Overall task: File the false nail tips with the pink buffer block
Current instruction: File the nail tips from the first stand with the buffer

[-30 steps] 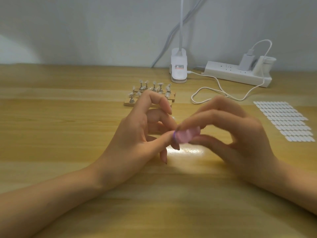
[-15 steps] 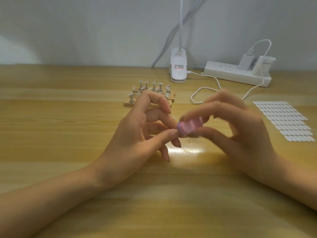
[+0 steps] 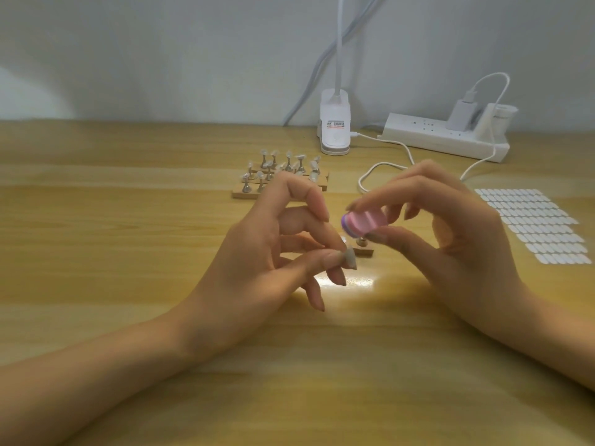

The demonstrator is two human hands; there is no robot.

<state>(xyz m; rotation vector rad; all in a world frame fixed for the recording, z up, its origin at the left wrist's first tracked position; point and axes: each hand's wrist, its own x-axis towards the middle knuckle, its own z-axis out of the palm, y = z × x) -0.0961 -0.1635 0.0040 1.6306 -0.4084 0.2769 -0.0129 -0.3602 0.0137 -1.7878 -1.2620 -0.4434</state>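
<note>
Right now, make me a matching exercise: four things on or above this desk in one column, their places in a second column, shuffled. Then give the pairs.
1. pink buffer block
2. false nail tip
3. power strip
4. sheet of white oval tabs

A. flat on the desk, far right
B. pinched by the left hand
C. at the back by the wall, a charger plugged in
D. gripped by the right hand

Pairs: 1-D, 2-B, 3-C, 4-A
</note>
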